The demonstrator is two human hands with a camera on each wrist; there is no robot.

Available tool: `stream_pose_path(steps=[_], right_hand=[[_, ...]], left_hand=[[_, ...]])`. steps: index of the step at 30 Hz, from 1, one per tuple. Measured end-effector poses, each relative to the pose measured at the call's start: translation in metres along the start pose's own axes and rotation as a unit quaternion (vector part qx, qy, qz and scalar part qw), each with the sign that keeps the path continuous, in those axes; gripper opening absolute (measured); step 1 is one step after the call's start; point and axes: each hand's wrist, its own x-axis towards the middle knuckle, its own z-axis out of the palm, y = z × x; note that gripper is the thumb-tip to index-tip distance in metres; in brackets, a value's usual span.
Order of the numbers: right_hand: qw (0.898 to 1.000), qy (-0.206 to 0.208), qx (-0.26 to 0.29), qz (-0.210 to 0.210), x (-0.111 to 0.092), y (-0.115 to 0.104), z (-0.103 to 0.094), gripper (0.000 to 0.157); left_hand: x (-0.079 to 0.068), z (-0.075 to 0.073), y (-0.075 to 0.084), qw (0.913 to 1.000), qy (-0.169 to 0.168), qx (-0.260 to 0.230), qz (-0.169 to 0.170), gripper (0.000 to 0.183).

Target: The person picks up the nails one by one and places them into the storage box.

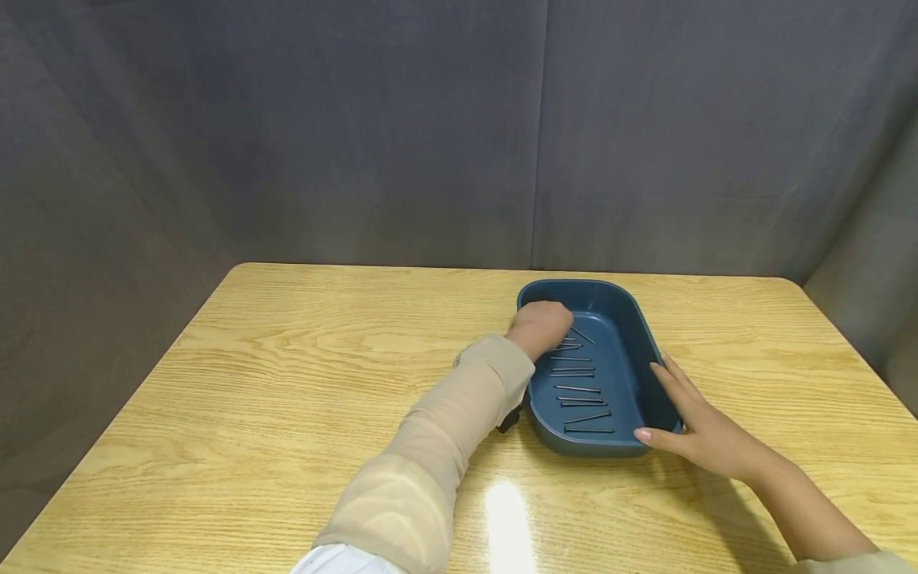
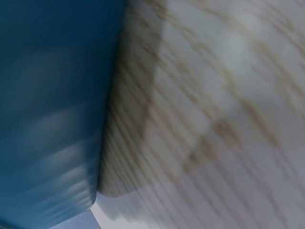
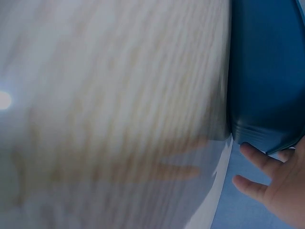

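A deep dark-blue plastic tray [image 1: 617, 343] stands on the right half of the table. Across its floor lie several thin dark nails [image 1: 579, 389], roughly side by side in a column; one near the far end is angled. My left hand [image 1: 541, 327] reaches over the tray's left wall, knuckles up, and its fingers are hidden behind the hand's back; I cannot tell whether they hold a nail. At the near right corner, my right hand [image 1: 699, 430] rests against the rim, thumb at the near edge and straight fingers along the right wall. Its spread fingers [image 3: 259, 157] show in the right wrist view.
The wooden table [image 1: 323, 351] extends to the left of the tray. Grey curtains [image 1: 387, 135] hang behind it and at both sides. A small black device [image 1: 509, 418] sits under my left wrist, beside the tray's outer left wall.
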Motion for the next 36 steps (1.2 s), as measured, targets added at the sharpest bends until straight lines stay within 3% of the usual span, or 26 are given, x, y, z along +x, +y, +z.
stream_pose_path(steps=[20,29,36], right_hand=[[1.0,0.003,-0.014,0.0,-0.002,-0.003,-0.003,0.09],[1.0,0.006,-0.031,0.001,0.0,-0.007,-0.006,0.093],[0.999,0.016,-0.028,-0.011,0.004,-0.014,-0.009,0.086]], left_hand=[[-0.001,-0.002,0.001,0.9999,0.013,-0.001,0.005,0.027],[0.002,-0.002,-0.001,0.9994,0.023,-0.024,0.013,0.028],[0.002,-0.003,-0.006,0.9957,0.063,-0.064,0.024,0.035]])
